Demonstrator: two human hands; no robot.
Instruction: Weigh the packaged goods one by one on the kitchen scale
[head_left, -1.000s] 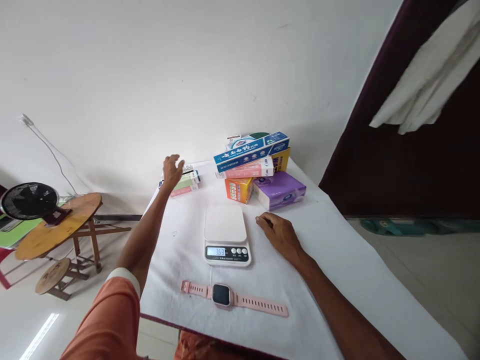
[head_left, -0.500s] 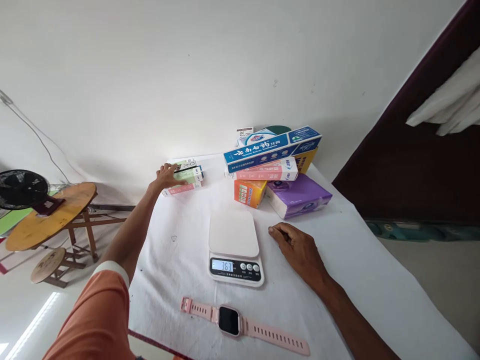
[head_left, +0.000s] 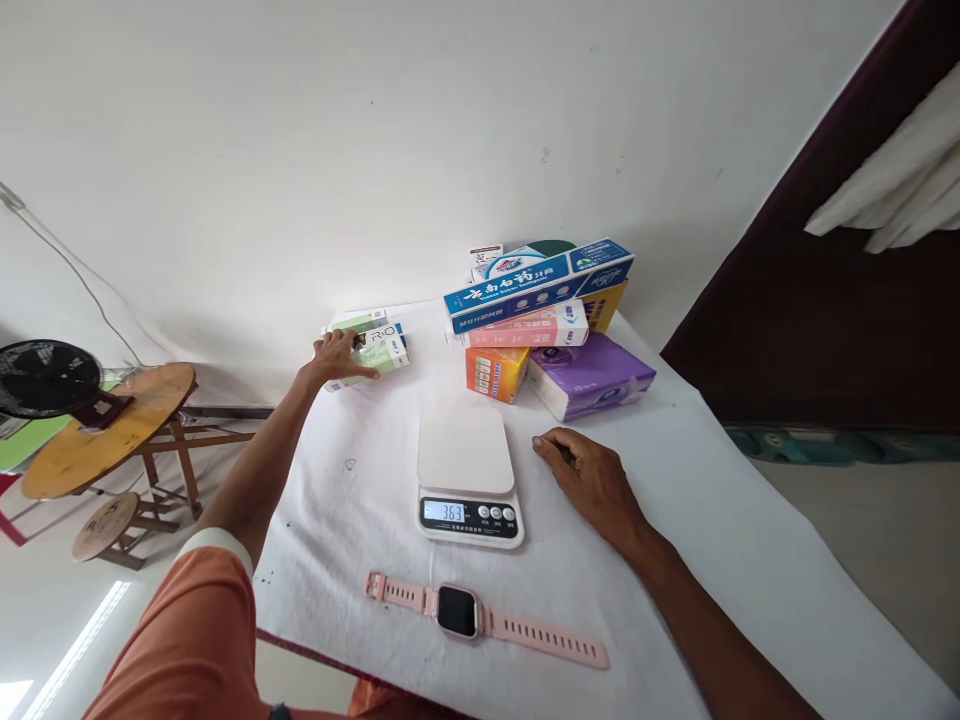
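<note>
My left hand (head_left: 337, 358) is at the table's far left, its fingers wrapped over a light green box (head_left: 381, 352) that rests among other small boxes. On the cloth right of the scale, my right hand (head_left: 589, 475) lies with its fingers curled and nothing visible in them. The white kitchen scale (head_left: 465, 450) reads 363 with a bare plate. In front of it lies a pink-strapped smartwatch (head_left: 457, 611). Behind, a blue toothpaste box (head_left: 536, 285) lies on a pink box (head_left: 525, 328), above an orange box (head_left: 495, 372) and a purple tissue pack (head_left: 592, 375).
A white cloth (head_left: 337, 540) covers the table, which stands against a wall. Off to the left are a black fan (head_left: 49, 378) on a wooden table (head_left: 161, 385) and a low stool (head_left: 107, 525). White fabric (head_left: 892, 180) hangs at the upper right.
The light green box under my left hand has shifted and turned, covering the pink box that showed below it. My right hand stays beside the scale. The view has tilted slightly.
</note>
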